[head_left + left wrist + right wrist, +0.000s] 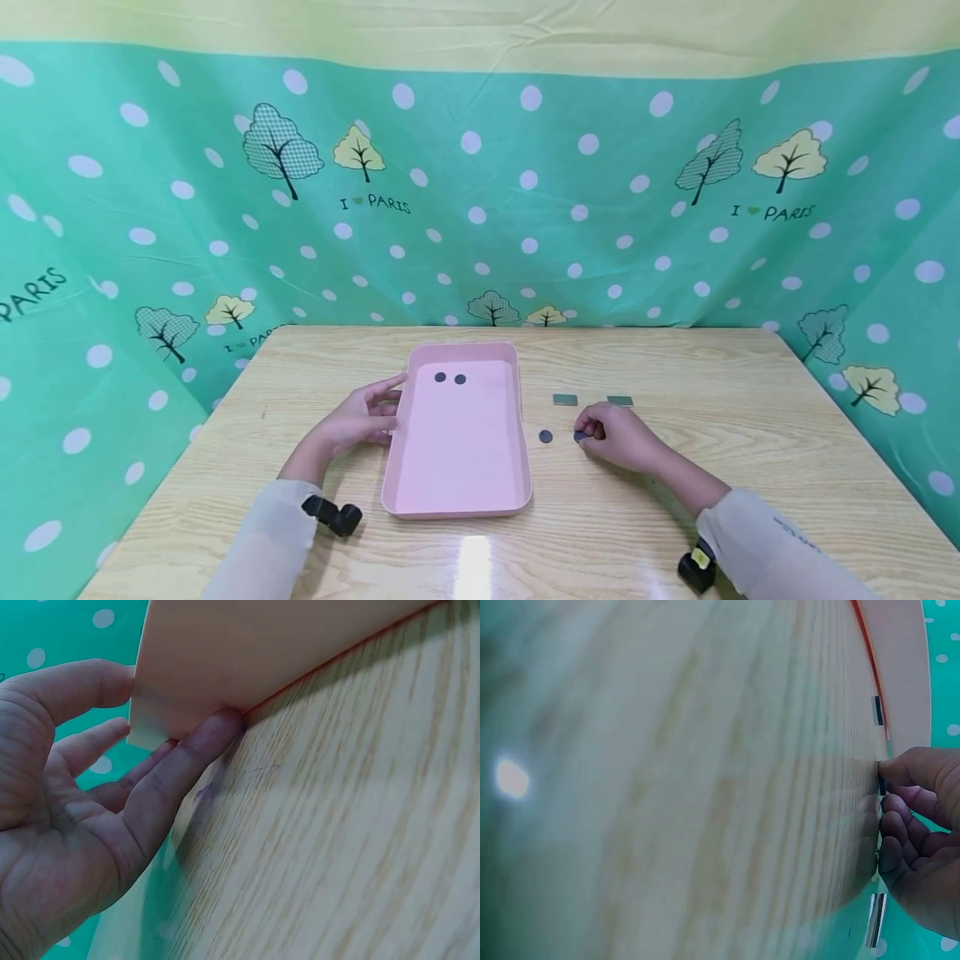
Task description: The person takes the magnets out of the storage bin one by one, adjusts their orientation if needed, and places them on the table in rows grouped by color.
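Note:
A pink tray (465, 442) lies on the table, with two dark discs (440, 377) inside near its far end. My left hand (356, 422) touches the tray's left wall, fingers extended; in the left wrist view the fingertips of that hand (82, 802) rest against the wall (195, 667). To the right of the tray, my right hand (618, 437) pinches a dark disc (579, 436) at the tabletop. Between that hand and the tray lies another dark disc (546, 436). The right wrist view shows the pinching hand (930, 840) side-on, its disc (882, 780) partly hidden.
Two dark rectangular pieces lie beyond my right hand, the left one (565, 400) apart from it and the right one (620, 401) just behind the knuckles. The wooden table (337, 575) ends at a green dotted curtain (495, 167).

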Demonstrator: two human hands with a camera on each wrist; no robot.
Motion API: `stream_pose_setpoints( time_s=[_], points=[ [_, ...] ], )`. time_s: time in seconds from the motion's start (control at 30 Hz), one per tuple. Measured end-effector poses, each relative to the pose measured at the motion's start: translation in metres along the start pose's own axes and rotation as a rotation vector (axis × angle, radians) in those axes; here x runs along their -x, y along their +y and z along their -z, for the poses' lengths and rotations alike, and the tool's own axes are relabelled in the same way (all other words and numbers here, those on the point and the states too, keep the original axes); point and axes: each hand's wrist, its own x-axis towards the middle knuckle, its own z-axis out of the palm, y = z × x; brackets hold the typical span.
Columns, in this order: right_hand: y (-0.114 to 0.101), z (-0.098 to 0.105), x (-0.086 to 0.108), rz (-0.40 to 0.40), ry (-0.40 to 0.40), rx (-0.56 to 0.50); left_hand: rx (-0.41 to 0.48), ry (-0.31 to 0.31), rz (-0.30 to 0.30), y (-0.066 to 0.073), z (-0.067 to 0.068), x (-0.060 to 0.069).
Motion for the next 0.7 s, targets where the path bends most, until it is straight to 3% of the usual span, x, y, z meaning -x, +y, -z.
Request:
stream_pose_setpoints(
  time_s=[0.43, 0.7],
  points=[
    [-0.006, 0.006, 0.0, -0.069, 0.034, -0.042, -0.002, -0.008, -0.014, 0.0, 0.002, 0.0],
    [-0.015, 0.015, -0.001, -0.008, 0.081, -0.076, -0.008, 0.002, -0.002, 0.0, 0.001, -0.001]
  ],
)
